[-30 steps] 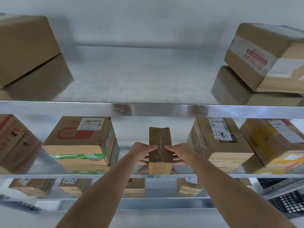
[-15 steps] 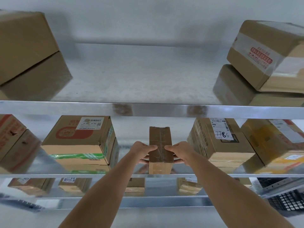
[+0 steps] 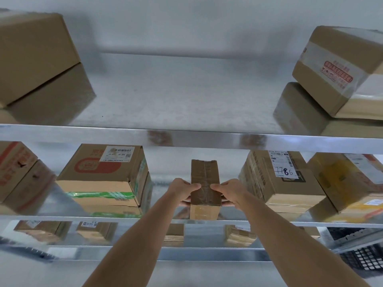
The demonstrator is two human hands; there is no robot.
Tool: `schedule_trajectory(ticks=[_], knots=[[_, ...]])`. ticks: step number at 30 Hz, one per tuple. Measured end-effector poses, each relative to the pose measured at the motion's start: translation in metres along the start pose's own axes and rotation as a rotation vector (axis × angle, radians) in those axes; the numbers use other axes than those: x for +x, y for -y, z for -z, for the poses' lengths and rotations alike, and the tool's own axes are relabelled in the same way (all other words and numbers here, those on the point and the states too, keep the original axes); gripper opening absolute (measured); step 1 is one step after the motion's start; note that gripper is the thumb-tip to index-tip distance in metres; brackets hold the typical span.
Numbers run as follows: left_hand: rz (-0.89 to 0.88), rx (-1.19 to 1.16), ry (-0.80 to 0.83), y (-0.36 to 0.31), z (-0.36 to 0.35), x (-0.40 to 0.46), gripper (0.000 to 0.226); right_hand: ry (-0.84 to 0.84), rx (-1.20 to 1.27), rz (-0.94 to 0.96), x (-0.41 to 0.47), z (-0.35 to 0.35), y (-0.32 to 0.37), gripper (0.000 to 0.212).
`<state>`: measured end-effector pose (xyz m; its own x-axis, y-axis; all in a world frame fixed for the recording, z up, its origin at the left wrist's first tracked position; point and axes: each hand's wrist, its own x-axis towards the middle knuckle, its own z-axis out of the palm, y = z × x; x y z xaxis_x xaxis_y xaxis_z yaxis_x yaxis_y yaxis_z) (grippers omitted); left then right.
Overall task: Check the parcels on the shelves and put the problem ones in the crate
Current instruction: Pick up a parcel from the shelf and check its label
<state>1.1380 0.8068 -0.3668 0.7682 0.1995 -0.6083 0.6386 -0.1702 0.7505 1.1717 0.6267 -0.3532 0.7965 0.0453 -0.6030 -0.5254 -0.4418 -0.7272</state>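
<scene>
Soft even light, glossy shelf edge [image 3: 186, 139] mirroring boxes, corners blurred — wide-angle bowing throughout

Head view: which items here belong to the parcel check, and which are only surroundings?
In the job:
- small taped parcel, gripped by left hand and right hand
- parcel with green tape
- parcel marked 7786
- other parcels on the shelves
- black crate, lower right

Surroundings:
- metal shelf edge
- white wall

Narrow taped parcel [image 3: 205, 188], middle shelf
</scene>
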Motion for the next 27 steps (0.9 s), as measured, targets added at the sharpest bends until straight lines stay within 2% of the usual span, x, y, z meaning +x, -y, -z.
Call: schedule_trajectory(ticks=[4,7,12,16,20,24,27], knots=[[-0.012,-0.041,-0.013,0.005,-0.002,0.0,0.039,-0.016,0.046,0.012,-0.007,-0.002,-0.009,0.039],[0.006,-0.165,-0.013,0.012,-0.003,-0.003,0.037,0.009,0.024,0.02,-0.019,-0.007,-0.015,0.049],[0.024,-0.36,0.008,0.029,0.005,-0.007,0.036,0.105,0.186,-0.053,-0.02,-0.011,-0.023,0.045],[-0.009,-0.417,-0.008,0.029,0.006,-0.007,0.031,-0.009,0.105,0.02,-0.01,-0.005,-0.026,0.057],[-0.092,-0.277,-0.103,0.027,0.007,-0.003,0.033,-0.062,0.131,0.088,-0.008,0.005,-0.029,0.051],[-0.155,-0.035,-0.126,0.027,0.003,-0.005,0.03,-0.083,0.051,0.134,-0.002,0.006,-0.035,0.032],[-0.104,-0.005,-0.111,0.018,-0.002,-0.014,0.038,-0.068,0.062,0.145,-0.001,0.003,-0.034,0.027]])
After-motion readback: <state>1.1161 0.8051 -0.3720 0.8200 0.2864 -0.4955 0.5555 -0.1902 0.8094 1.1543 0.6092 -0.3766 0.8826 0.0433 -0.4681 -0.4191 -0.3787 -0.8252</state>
